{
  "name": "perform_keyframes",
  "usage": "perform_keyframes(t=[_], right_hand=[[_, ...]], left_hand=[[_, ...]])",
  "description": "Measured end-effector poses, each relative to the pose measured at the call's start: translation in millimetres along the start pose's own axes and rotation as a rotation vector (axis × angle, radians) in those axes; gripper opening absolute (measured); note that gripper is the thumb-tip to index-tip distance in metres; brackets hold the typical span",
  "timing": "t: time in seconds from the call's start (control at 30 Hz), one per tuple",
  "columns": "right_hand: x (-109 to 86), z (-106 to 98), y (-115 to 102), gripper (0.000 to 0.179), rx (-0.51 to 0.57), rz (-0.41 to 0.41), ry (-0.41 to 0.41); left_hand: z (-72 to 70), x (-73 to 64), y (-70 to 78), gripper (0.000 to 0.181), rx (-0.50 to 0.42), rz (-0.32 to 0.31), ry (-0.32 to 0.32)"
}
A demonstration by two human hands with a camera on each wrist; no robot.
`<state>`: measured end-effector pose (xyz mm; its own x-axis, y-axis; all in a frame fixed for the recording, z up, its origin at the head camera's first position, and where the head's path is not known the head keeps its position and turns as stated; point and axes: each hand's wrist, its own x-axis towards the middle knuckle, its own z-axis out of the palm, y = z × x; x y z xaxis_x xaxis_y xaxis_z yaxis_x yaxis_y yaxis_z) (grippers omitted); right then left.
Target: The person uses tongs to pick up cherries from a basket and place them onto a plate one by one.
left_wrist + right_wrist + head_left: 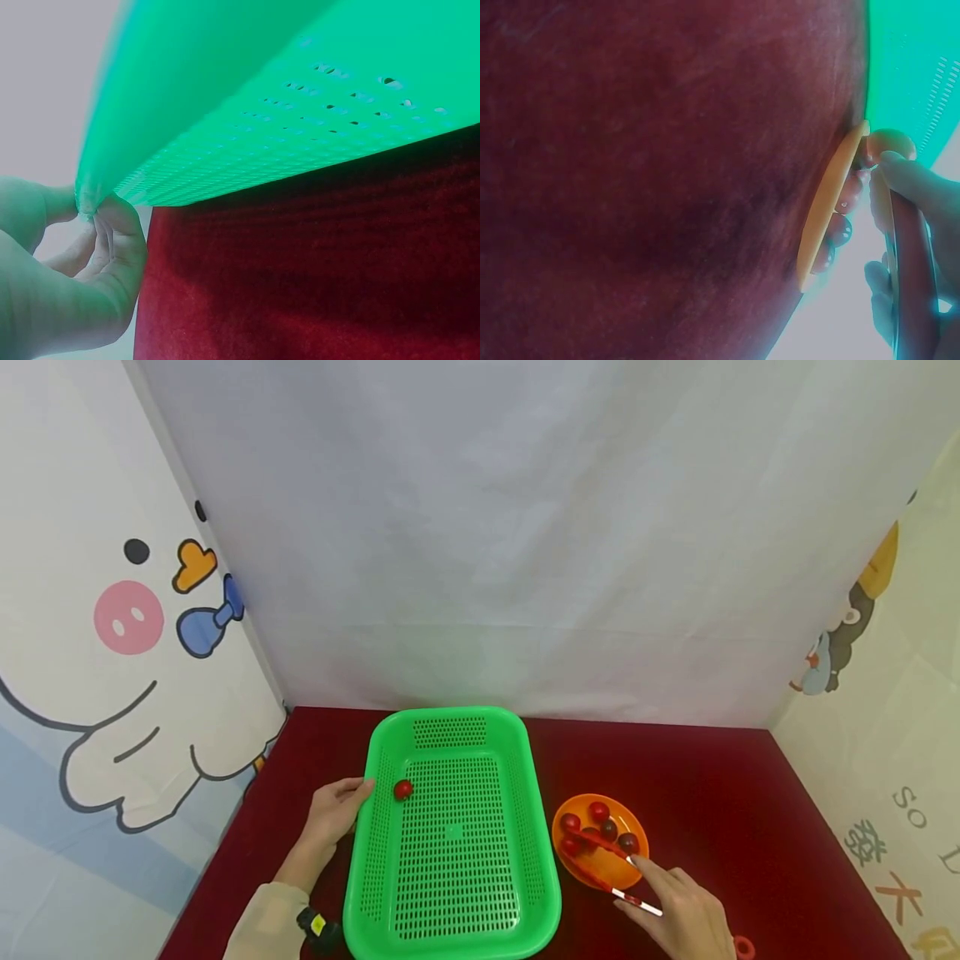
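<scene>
My left hand (335,810) pinches the left rim of a green perforated plastic basket (453,868), thumb on one side and fingers curled under the rim (88,199) in the left wrist view. One red cherry tomato (403,790) lies in the basket near its left wall. My right hand (682,914) grips red-and-silver tongs (637,902), their two arms spread over an orange plate (604,863). Several red and dark cherry tomatoes (599,812) sit on that plate. One tomato (572,845) lies between the tong tips; whether they squeeze it I cannot tell.
A dark red cloth (720,810) covers the table. Behind it hangs a pale curtain (510,568), with printed cartoon panels (127,610) at both sides. The plate stands just right of the basket's lower right side.
</scene>
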<state>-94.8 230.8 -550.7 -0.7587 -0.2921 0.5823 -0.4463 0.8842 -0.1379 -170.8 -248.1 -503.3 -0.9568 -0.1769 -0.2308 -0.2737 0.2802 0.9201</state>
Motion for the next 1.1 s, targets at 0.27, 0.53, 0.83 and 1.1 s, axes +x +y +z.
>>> perform_keyframes(t=[0.27,0.53,0.83,1.1], right_hand=[[3.1,-8,-4,0.071,-0.022,0.06,-0.03],[10.8,-13,1,0.072,0.015,0.04,0.008],[26.9,-20,2,0.069,0.034,0.038,0.032],[43.1,-22,-2,0.067,0.038,0.033,0.044]], left_hand=[[0.0,-0.2,-0.9,0.053,-0.024,0.002,-0.008],[0.1,-0.6,0.0,0.053,-0.03,0.005,-0.009],[0.0,-0.8,0.0,0.053,-0.004,0.007,-0.009],[0.0,-1.6,0.1,0.051,-0.014,0.008,-0.001]])
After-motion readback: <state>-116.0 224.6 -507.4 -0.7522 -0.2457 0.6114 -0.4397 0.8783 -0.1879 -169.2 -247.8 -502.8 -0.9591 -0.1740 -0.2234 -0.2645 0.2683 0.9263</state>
